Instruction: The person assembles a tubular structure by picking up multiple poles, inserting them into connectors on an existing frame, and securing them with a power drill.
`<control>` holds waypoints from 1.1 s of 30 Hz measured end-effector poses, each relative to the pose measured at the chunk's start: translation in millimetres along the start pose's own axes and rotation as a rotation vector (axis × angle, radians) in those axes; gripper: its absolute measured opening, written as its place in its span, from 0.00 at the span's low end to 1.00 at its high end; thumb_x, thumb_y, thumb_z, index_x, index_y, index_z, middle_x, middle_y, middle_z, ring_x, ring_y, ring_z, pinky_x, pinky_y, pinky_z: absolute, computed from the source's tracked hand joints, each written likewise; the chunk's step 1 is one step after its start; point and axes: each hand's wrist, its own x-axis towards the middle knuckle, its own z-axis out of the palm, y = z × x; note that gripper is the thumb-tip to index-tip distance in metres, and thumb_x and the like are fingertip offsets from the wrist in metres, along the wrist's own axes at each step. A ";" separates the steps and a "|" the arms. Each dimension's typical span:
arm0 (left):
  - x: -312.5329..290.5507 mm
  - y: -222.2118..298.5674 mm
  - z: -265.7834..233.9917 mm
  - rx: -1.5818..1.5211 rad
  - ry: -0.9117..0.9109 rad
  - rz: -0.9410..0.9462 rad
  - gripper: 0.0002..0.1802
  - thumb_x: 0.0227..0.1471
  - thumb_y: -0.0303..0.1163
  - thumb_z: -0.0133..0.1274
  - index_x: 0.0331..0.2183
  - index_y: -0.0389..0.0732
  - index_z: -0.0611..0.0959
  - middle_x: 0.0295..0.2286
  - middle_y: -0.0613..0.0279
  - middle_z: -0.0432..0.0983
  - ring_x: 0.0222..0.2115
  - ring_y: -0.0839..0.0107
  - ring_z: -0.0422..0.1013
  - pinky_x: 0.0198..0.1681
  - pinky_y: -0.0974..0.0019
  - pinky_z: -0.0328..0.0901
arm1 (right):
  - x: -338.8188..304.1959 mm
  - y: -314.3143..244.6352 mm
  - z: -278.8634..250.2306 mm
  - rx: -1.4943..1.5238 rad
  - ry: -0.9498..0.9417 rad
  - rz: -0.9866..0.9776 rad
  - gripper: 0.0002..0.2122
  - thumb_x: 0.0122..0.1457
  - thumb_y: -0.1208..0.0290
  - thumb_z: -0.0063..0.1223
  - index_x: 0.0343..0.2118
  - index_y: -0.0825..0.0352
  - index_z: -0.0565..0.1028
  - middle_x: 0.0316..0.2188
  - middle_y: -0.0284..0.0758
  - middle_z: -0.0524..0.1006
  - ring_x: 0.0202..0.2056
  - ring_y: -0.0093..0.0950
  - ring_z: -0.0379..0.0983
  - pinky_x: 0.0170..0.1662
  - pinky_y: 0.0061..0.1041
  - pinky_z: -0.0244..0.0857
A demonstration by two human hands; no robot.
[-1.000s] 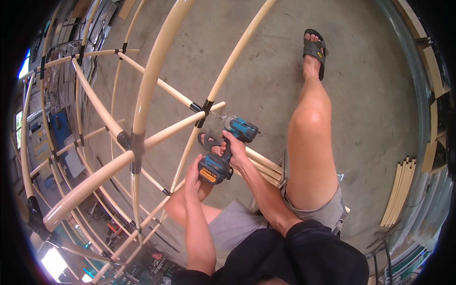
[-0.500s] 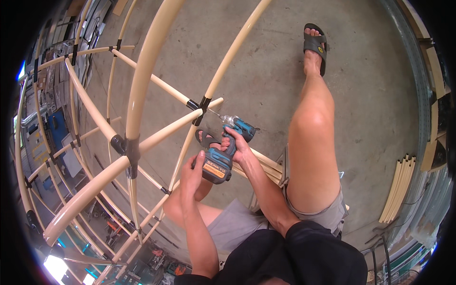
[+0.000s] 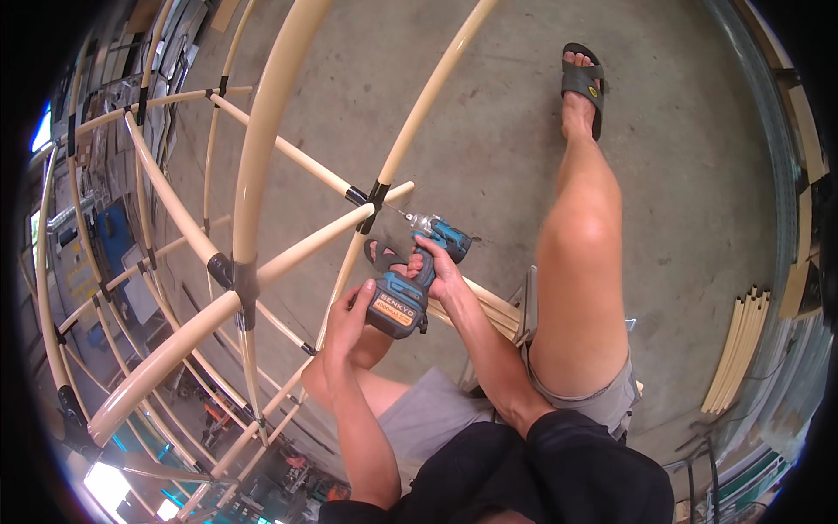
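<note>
My right hand (image 3: 438, 269) is wrapped round the handle of a blue-and-black cordless impact driver (image 3: 450, 239). Steadying its battery (image 3: 397, 313) from the side is my left hand (image 3: 351, 316), thumb on top and the other fingers partly hidden. The thin driver bit (image 3: 397, 210) points up and left at a black pipe joint (image 3: 375, 197), where several cream pipes meet. Its tip is at or very near the joint; whether it touches I cannot tell. One cream pipe (image 3: 319, 237) runs from this joint down to another black joint (image 3: 245, 278) nearer me.
The large cream pipe framework (image 3: 175, 345) fills the left side. Loose cream pipes (image 3: 738, 349) lie on the concrete floor (image 3: 489, 113) at the right, with more pipes (image 3: 489, 307) beside my right forearm. Cardboard (image 3: 796, 253) lines the right edge. My sandalled feet stand apart.
The view has shifted slightly, so the framework appears a little further right. Both hands keep their hold on the impact driver, whose bit stays at the same joint.
</note>
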 end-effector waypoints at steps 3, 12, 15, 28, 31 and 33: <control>0.3 4.6 -0.6 0.036 -0.024 -0.023 0.34 0.56 0.54 0.54 0.46 0.28 0.79 0.35 0.53 0.79 0.36 0.69 0.76 0.40 0.67 0.71 | -0.8 -3.7 -1.1 -0.057 -0.036 -0.024 0.12 0.57 0.63 0.60 0.27 0.63 0.68 0.12 0.27 0.64 0.15 0.22 0.62 0.20 0.22 0.61; 121.4 111.3 66.8 0.660 0.192 0.661 0.33 0.53 0.39 0.56 0.55 0.27 0.68 0.46 0.36 0.73 0.49 0.44 0.70 0.52 0.54 0.64 | -1.8 -24.7 -9.6 -0.001 -0.038 -0.054 0.14 0.56 0.62 0.61 0.30 0.62 0.67 0.16 0.28 0.65 0.18 0.21 0.62 0.22 0.22 0.59; 217.4 110.3 44.6 0.853 0.373 1.025 0.27 0.48 0.31 0.58 0.50 0.33 0.72 0.41 0.38 0.75 0.44 0.44 0.71 0.48 0.50 0.65 | 2.9 11.0 -7.8 -0.006 -0.066 0.094 0.13 0.58 0.60 0.59 0.30 0.60 0.67 0.17 0.26 0.65 0.18 0.19 0.62 0.22 0.21 0.59; 246.9 155.3 118.6 0.513 0.224 0.477 0.22 0.48 0.45 0.61 0.23 0.32 0.79 0.15 0.60 0.69 0.18 0.76 0.62 0.23 0.65 0.61 | 5.1 11.5 -12.5 0.019 0.022 -0.048 0.15 0.55 0.58 0.63 0.35 0.60 0.71 0.17 0.28 0.68 0.17 0.20 0.64 0.22 0.23 0.62; 254.6 147.4 128.0 0.379 0.310 0.626 0.27 0.48 0.49 0.62 0.19 0.31 0.78 0.10 0.63 0.62 0.16 0.76 0.57 0.20 0.64 0.58 | 6.8 11.8 0.0 0.021 0.060 -0.093 0.14 0.55 0.60 0.63 0.34 0.61 0.70 0.18 0.30 0.70 0.17 0.22 0.66 0.21 0.24 0.63; 264.9 141.3 120.9 0.339 0.311 0.646 0.26 0.48 0.48 0.62 0.20 0.31 0.79 0.10 0.63 0.63 0.15 0.76 0.57 0.21 0.64 0.58 | -3.1 17.6 18.4 0.025 0.156 -0.133 0.10 0.55 0.64 0.62 0.28 0.59 0.71 0.15 0.29 0.70 0.15 0.24 0.66 0.19 0.24 0.63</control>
